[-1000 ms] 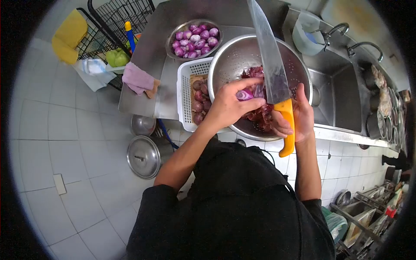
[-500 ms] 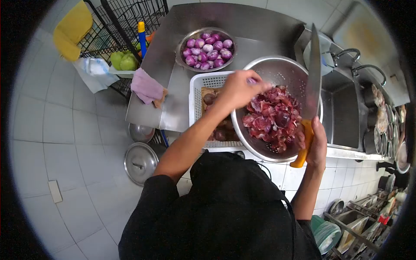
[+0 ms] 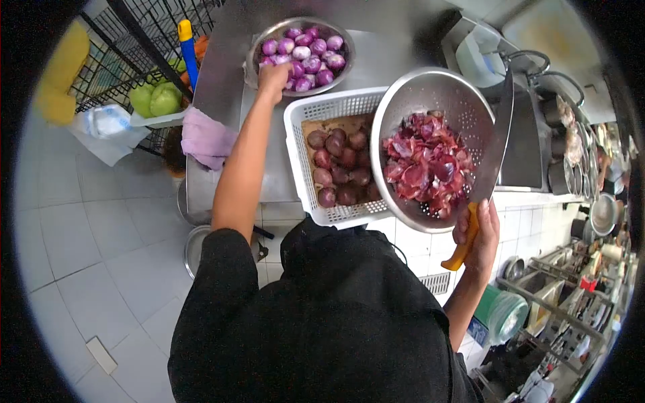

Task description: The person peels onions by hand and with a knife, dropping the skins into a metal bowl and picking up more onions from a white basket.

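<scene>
My left hand (image 3: pixel 274 79) is at the near left rim of a metal colander (image 3: pixel 254 48) of peeled red onions (image 3: pixel 311 64). Its fingers are curled in among the onions and seem closed on one, though the fingertips are partly hidden. In my right hand (image 3: pixel 482 235) is a large knife (image 3: pixel 500 134) by its yellow handle, blade pointing away from me. Beside the blade a bigger metal colander (image 3: pixel 420 91), tilted, holds a heap of red onion skins (image 3: pixel 430 161). Partly under it, a white plastic basket (image 3: pixel 302 171) contains unpeeled red onions (image 3: pixel 340 158).
A steel counter (image 3: pixel 222 74) runs beneath these things. To the right is a sink (image 3: pixel 521 148) with taps (image 3: pixel 537 64). A pink cloth (image 3: pixel 205 138) hangs over the left edge, near a wire rack (image 3: pixel 114 80) with green vegetables (image 3: pixel 158 99). A green bin (image 3: pixel 500 312) stands at lower right.
My left hand has moved from above the skins to the onion colander at upper left. The knife stays in my right hand. The skin colander is tilted more, exposing more of the basket.
</scene>
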Demonstrator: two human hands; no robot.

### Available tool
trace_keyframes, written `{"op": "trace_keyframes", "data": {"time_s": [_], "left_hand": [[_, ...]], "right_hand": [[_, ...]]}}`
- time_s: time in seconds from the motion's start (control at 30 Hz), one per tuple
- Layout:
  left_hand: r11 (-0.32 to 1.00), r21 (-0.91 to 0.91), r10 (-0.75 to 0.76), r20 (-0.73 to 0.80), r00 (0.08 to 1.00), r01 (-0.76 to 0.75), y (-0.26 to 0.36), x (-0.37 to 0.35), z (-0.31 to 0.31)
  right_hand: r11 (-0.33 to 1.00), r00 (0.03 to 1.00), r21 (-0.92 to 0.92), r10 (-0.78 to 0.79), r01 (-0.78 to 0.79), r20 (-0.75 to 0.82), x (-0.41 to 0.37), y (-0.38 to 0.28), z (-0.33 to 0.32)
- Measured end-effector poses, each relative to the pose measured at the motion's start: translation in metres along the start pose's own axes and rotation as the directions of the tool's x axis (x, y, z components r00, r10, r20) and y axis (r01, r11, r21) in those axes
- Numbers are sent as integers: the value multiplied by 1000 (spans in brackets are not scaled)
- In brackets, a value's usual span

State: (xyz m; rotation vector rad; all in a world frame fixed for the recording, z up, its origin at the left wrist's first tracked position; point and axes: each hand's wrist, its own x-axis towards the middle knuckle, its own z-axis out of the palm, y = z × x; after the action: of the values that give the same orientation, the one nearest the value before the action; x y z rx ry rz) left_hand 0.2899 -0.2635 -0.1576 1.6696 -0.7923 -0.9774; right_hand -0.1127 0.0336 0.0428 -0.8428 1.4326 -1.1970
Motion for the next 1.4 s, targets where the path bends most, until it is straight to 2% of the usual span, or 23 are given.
{"op": "trace_keyframes", "data": {"time_s": [0.1, 0.13, 0.2, 0.23, 0.27, 0.33, 0.4, 0.47, 0.5, 0.6, 0.73, 0.83, 0.93, 1.03, 1.13, 1.17, 1.23, 1.27, 1.3, 1.33, 1.37, 1.4], "left_hand": [[978, 55, 195, 77, 978, -199, 10, -8, 2], [887, 294, 373, -5, 928, -356, 16, -21, 5], [851, 347, 349, 185, 919, -393, 40, -64, 2], [829, 332, 361, 297, 884, -450, 46, -89, 2], [806, 309, 369, 404, 837, -505, 48, -111, 2], [670, 352, 382, 591, 710, -654, 27, -140, 5], [652, 347, 313, 687, 656, -674, 12, -173, 7], [567, 348, 362, 709, 605, -747, -10, -191, 8], [468, 413, 356, 720, 595, -781, -7, -202, 7], [464, 326, 463, 704, 539, -824, -26, -200, 23], [535, 336, 406, 702, 585, -775, -30, -193, 55], [429, 366, 456, 702, 547, -826, -50, -185, 76], [372, 457, 240, 794, 559, -808, -59, -166, 92], [364, 500, 129, 809, 574, -786, -51, -156, 100], [512, 411, 217, 788, 576, -755, -42, -150, 86], [615, 353, 366, 664, 652, -705, -39, -155, 76], [901, 70, 282, 657, 699, -429, -30, -144, 58], [968, -72, 227, 665, 712, -242, -26, -139, 52], [968, -251, 157, 648, 745, 14, -2, -152, 36], [871, -413, 72, 644, 762, 267, 18, -169, 17], [778, -525, 102, 649, 754, 346, 16, -166, 8], [727, -594, 144, 621, 770, 343, 16, -169, 3]], "right_hand": [[1000, 999, 6, 25, -25, -33, -8, 8, 5], [1000, 999, 5, 19, -18, -45, -10, 9, 6], [1000, 997, 9, 5, -5, -74, -12, 13, 6], [1000, 999, -2, -5, 4, -36, -12, 14, 4], [1000, 998, -18, -3, 2, -57, -13, 14, 4], [999, 996, -53, 0, -4, -91, -14, 13, 5], [997, 992, -76, 3, -12, -124, -14, 13, 6], [997, 992, -74, 7, -17, -124, -14, 9, 9], [997, 992, -78, 4, -14, -125, -14, 9, 8], [996, 994, -88, -22, 12, -112, -15, 8, 9], [997, 997, -80, -26, 20, -74, -15, 4, 14], [999, 997, -46, -29, 26, -75, -20, 5, 13], [998, 992, -68, -28, 20, -121, -31, 0, 16], [998, 989, -56, -22, 14, -144, -37, 1, 11], [996, 990, -84, -29, 18, -138, -41, 0, 7], [996, 991, -89, -36, 24, -126, -42, -2, 10], [995, 993, -97, -44, 33, -113, -41, 0, 8], [991, 993, -127, -59, 45, -105, -40, 0, 9], [986, 993, -155, -75, 61, -91, -38, -2, 12], [980, 994, -185, -86, 71, -72, -37, -2, 14], [981, 996, -190, -57, 43, -70, -34, 0, 12], [981, 997, -184, -69, 62, -32, -31, 0, 12]]}}
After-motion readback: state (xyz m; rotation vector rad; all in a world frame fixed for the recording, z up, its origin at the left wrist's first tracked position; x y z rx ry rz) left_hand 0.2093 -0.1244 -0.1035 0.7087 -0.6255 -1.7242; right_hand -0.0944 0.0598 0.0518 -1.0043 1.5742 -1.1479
